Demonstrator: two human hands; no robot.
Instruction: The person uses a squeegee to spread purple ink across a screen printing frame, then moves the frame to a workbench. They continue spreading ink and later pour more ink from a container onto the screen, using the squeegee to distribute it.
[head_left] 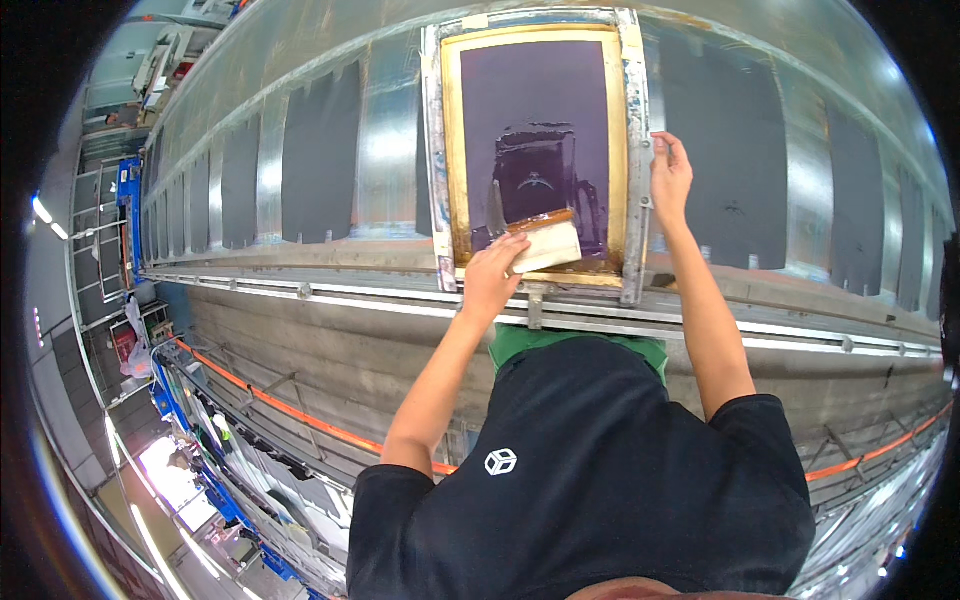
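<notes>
My left hand (494,268) holds the end of a squeegee (544,246) with a pale handle and brown blade, tilted across the lower part of a purple screen (530,85). Glossy dark purple ink lies around a small pale curved design in the screen's lower middle. The screen sits in a yellow-edged metal frame (633,100) on the long printing table. My right hand (672,172) is at the frame's right rail, its fingers curled against it.
Grey fabric panels (320,150) lie in a row along the long metal table (390,150). A rail (390,308) runs along its near edge, beside my body. An orange strip (260,388) runs behind me. A person (122,117) is at the far left among racks.
</notes>
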